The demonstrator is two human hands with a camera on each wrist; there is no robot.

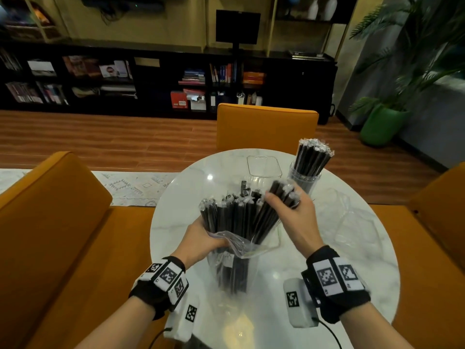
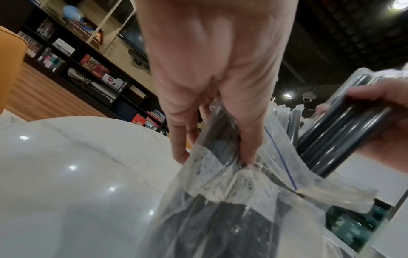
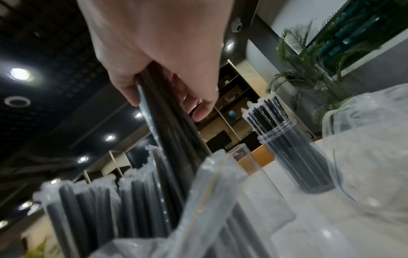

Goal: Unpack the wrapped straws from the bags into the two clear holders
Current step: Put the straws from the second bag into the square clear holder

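Observation:
A clear zip bag [image 1: 236, 250] full of black wrapped straws [image 1: 226, 217] stands upright on the round marble table [image 1: 176, 222]. My left hand [image 1: 201, 241] grips the bag near its open mouth [image 2: 243, 174]. My right hand [image 1: 289, 210] holds a bundle of straws [image 1: 279, 197] tilted up and right, their lower ends still in the bag [image 3: 176, 148]. Behind stands an empty square clear holder [image 1: 264, 166]. To its right a round clear holder [image 1: 304, 178] is packed with straws [image 3: 293, 157].
An empty crumpled clear bag [image 1: 352, 217] lies at the table's right [image 3: 375, 148]. Orange chairs [image 1: 266, 124] ring the table on the far, left and right sides. A green plant pot [image 1: 380, 124] stands far right on the floor.

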